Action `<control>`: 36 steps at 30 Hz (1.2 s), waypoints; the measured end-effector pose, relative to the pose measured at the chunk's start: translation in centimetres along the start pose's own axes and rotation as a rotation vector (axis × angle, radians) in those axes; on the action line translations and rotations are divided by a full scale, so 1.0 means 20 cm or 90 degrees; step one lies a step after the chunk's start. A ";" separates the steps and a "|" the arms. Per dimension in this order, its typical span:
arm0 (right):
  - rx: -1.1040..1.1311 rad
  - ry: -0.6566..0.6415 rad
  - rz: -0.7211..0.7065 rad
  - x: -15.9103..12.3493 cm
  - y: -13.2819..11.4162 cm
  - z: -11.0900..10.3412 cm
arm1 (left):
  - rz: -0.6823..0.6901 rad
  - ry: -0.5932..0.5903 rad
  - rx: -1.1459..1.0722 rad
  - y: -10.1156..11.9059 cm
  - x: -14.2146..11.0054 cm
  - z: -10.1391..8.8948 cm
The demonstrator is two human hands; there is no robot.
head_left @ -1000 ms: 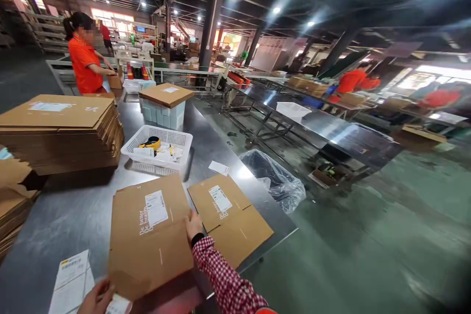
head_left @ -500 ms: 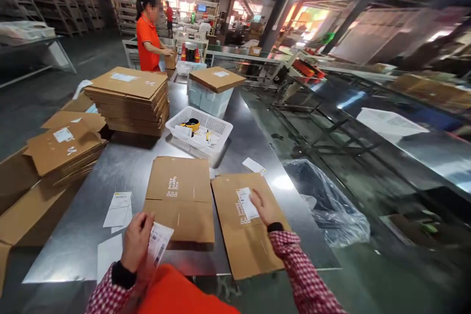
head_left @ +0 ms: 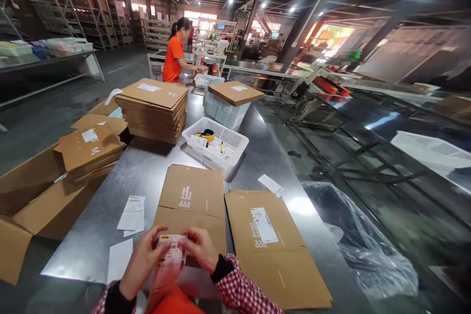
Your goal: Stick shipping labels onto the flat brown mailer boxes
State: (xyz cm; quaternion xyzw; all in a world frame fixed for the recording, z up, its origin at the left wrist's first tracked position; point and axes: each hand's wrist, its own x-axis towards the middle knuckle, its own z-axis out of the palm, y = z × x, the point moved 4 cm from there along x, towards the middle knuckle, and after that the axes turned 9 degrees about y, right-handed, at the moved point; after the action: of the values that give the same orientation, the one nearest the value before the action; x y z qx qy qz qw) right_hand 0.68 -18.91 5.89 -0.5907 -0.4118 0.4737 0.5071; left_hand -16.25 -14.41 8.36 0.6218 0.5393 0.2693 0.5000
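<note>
Both my hands pinch a small shipping label (head_left: 170, 250) close to my chest. My left hand (head_left: 144, 260) grips its left side and my right hand (head_left: 200, 248) its right edge. Just beyond them a flattened cardboard box (head_left: 193, 198) without a label lies on the steel table (head_left: 147, 171). To its right lies a second flat box (head_left: 272, 245) with a white label (head_left: 264, 224) stuck on it.
Loose label sheets (head_left: 131, 213) lie left of the boxes. A white basket (head_left: 215, 143) with a tape roll stands behind, then stacks of flat cartons (head_left: 154, 108). Open cartons (head_left: 33, 201) sit at the left. A person in orange (head_left: 175, 56) works at the far end. A plastic bag (head_left: 360, 245) hangs right of the table.
My right hand left the label on the right box and came over to the label that my left hand held. Both hands now hold it. The view rose slightly.
</note>
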 end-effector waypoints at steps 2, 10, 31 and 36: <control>0.010 0.048 0.027 0.02 0.06 0.02 | -0.005 0.014 0.005 -0.05 0.03 0.03; -0.087 0.245 -0.031 0.24 0.19 -0.17 | 0.072 -0.049 0.145 -0.23 0.12 0.09; -0.774 0.195 -0.033 0.87 0.33 -0.27 | 0.125 -0.080 0.160 -0.72 0.21 0.18; -0.790 0.097 -0.071 0.91 0.38 -0.23 | 0.127 -0.065 0.139 -0.75 0.24 0.19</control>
State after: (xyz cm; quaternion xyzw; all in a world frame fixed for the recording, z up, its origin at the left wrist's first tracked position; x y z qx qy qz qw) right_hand 9.06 -3.35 -4.10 -0.7846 -0.6031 0.0761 0.1218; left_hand -17.62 -12.34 -7.69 0.7360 0.4745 0.2255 0.4270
